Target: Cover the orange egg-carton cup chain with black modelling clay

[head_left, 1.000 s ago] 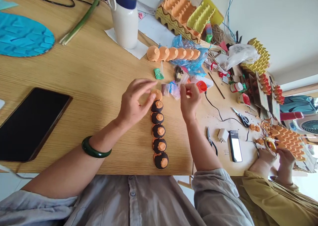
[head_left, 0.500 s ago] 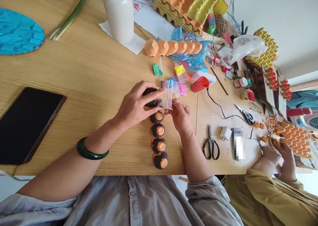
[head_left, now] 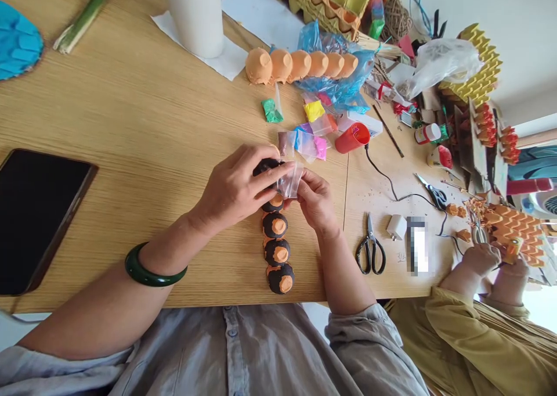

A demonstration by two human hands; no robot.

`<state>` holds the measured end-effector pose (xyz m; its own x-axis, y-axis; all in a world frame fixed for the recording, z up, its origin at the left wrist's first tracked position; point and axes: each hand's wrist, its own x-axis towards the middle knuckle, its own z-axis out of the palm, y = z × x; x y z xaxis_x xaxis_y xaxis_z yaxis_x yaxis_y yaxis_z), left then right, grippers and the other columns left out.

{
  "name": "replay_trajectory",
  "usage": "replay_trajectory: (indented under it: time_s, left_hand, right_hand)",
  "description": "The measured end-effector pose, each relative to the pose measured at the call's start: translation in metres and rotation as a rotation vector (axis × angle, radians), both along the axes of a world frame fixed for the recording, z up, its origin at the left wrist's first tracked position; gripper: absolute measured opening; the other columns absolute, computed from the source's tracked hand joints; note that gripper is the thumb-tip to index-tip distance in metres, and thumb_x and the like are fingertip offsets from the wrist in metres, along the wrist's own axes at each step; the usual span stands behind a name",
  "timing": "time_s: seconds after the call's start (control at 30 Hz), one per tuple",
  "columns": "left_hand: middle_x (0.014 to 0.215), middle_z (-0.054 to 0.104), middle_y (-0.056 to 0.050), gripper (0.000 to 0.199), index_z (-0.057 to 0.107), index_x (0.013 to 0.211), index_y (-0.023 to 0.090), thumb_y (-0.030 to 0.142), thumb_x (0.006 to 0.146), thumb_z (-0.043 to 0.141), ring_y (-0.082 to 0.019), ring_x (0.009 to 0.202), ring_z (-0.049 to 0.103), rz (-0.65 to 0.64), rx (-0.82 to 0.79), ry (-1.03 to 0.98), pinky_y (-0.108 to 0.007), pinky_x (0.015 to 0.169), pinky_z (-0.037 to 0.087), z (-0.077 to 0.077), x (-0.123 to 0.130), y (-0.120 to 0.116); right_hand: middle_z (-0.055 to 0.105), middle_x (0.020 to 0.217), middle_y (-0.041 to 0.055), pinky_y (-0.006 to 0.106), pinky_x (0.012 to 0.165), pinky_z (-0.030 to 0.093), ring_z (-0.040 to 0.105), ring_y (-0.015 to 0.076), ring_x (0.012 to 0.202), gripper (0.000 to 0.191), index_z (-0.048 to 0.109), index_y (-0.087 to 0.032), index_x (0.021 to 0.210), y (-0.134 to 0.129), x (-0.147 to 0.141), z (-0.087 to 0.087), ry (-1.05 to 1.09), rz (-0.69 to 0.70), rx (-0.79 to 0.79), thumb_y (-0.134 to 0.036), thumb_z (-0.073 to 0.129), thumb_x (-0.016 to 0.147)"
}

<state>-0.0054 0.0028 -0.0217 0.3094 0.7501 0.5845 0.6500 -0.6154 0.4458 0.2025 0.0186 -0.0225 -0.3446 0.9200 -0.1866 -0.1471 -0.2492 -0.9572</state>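
A small clear plastic bag (head_left: 290, 181) is stretched between my two hands. My left hand (head_left: 239, 184) grips its left side, with black material showing under the fingers. The bag's right edge is pinched by my right hand (head_left: 316, 198). Below them, a row of black domes with orange tops (head_left: 277, 252) runs toward the table's front edge; its far end is hidden by my left hand. Beyond my hands lie small bags of coloured material, one green (head_left: 272, 111), one yellow (head_left: 314, 111), one pink (head_left: 320, 148).
An orange egg-carton strip (head_left: 301, 66) lies on a blue plastic bag. A phone (head_left: 41, 219) is at left, a white bottle (head_left: 195, 15) at the back. Black scissors (head_left: 370, 251) and a red cup (head_left: 353, 137) are right. A co-worker's hands (head_left: 481, 261) hold something at far right.
The view has shifted slightly. The clear bag sits a little lower and looks more crumpled between my hands. The co-worker's hands have moved, and a yellow-orange piece now shows at them.
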Motion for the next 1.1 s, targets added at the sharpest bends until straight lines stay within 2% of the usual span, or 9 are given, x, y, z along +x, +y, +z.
replay_trajectory:
  time_s: [0.1, 0.2, 0.27, 0.37, 0.5, 0.63, 0.83, 0.97, 1.1]
  left_hand:
    - [0.142, 0.07, -0.009, 0.048, 0.072, 0.144, 0.032, 0.014, 0.1, 0.069, -0.032, 0.135, 0.068, -0.03, -0.036, -0.04, -0.053, 0.12, 0.056, 0.005, 0.0, 0.0]
    - [0.147, 0.069, -0.009, 0.03, 0.077, 0.131, 0.032, 0.034, 0.1, 0.076, -0.037, 0.143, 0.062, 0.01, -0.12, -0.12, -0.06, 0.127, 0.047, 0.013, 0.002, -0.003]
    - [0.132, 0.074, -0.009, 0.021, 0.078, 0.112, 0.029, 0.046, 0.1, 0.076, -0.037, 0.132, 0.067, 0.055, -0.185, -0.182, -0.058, 0.123, 0.048, 0.017, 0.004, -0.006]
    - [0.103, 0.077, -0.008, 0.029, 0.072, 0.094, 0.026, 0.055, 0.097, 0.075, -0.034, 0.109, 0.07, 0.073, -0.27, -0.203, -0.054, 0.114, 0.051, 0.018, 0.009, -0.01]
    - [0.089, 0.073, -0.008, 0.028, 0.066, 0.086, 0.024, 0.047, 0.104, 0.063, -0.032, 0.098, 0.068, 0.08, -0.17, -0.145, -0.05, 0.101, 0.053, 0.008, 0.015, -0.009]
    - [0.086, 0.073, -0.006, 0.021, 0.062, 0.083, 0.024, 0.023, 0.104, 0.056, -0.028, 0.093, 0.068, 0.089, 0.071, -0.035, -0.048, 0.099, 0.057, -0.001, 0.017, -0.004]
    - [0.083, 0.07, -0.003, 0.02, 0.059, 0.08, 0.025, 0.012, 0.096, 0.061, -0.025, 0.092, 0.069, 0.09, 0.193, 0.006, -0.046, 0.099, 0.06, -0.003, 0.017, -0.002]
    - [0.079, 0.067, -0.002, 0.023, 0.054, 0.08, 0.027, 0.009, 0.094, 0.057, -0.025, 0.085, 0.067, 0.082, 0.315, 0.088, -0.042, 0.088, 0.06, -0.002, 0.017, 0.0]
    - [0.078, 0.066, -0.001, 0.023, 0.052, 0.077, 0.027, 0.008, 0.089, 0.058, -0.025, 0.085, 0.068, 0.055, 0.264, 0.041, -0.044, 0.088, 0.058, -0.004, 0.018, -0.001]
  right_hand:
    - [0.075, 0.072, -0.0026, 0.028, 0.054, 0.061, 0.065, 0.0124, 0.055, 0.047, 0.077, -0.024, 0.088, -0.002, -0.001, 0.001, -0.052, -0.09, 0.074, -0.07, 0.089, 0.082]
    - [0.072, 0.073, -0.0028, 0.029, 0.058, 0.06, 0.062, 0.0125, 0.058, 0.041, 0.075, -0.026, 0.09, -0.008, -0.005, 0.003, -0.19, -0.279, 0.201, -0.066, 0.084, 0.089]
    - [0.073, 0.078, -0.0018, 0.031, 0.063, 0.06, 0.064, 0.014, 0.064, 0.034, 0.073, -0.027, 0.09, -0.014, -0.008, 0.004, -0.311, -0.367, 0.337, -0.06, 0.079, 0.095]
    - [0.075, 0.084, 0.0005, 0.034, 0.07, 0.061, 0.068, 0.0164, 0.074, 0.022, 0.07, -0.028, 0.089, -0.024, -0.013, 0.003, -0.451, -0.361, 0.583, -0.046, 0.072, 0.102]
    - [0.074, 0.085, 0.001, 0.034, 0.071, 0.061, 0.068, 0.0157, 0.073, 0.014, 0.069, -0.028, 0.096, -0.027, -0.015, -0.002, -0.62, -0.256, 0.855, -0.032, 0.064, 0.108]
    - [0.072, 0.089, -0.0012, 0.025, 0.064, 0.06, 0.067, 0.011, 0.072, 0.012, 0.066, -0.024, 0.106, -0.02, -0.016, -0.011, -0.651, -0.346, 1.115, -0.014, 0.06, 0.106]
    - [0.076, 0.11, 0.0031, 0.024, 0.064, 0.062, 0.072, 0.012, 0.083, 0.018, 0.062, -0.024, 0.116, -0.017, -0.012, -0.017, -0.751, -0.314, 1.051, -0.012, 0.058, 0.104]
    - [0.084, 0.119, 0.0099, 0.029, 0.08, 0.067, 0.082, 0.0178, 0.099, 0.031, 0.07, -0.02, 0.129, -0.014, -0.005, -0.02, -0.888, -0.26, 1.118, -0.01, 0.051, 0.106]
    - [0.087, 0.118, 0.0098, 0.029, 0.081, 0.064, 0.084, 0.0193, 0.097, 0.04, 0.073, -0.019, 0.136, -0.016, -0.001, -0.022, -1.012, -0.238, 1.077, -0.01, 0.052, 0.104]
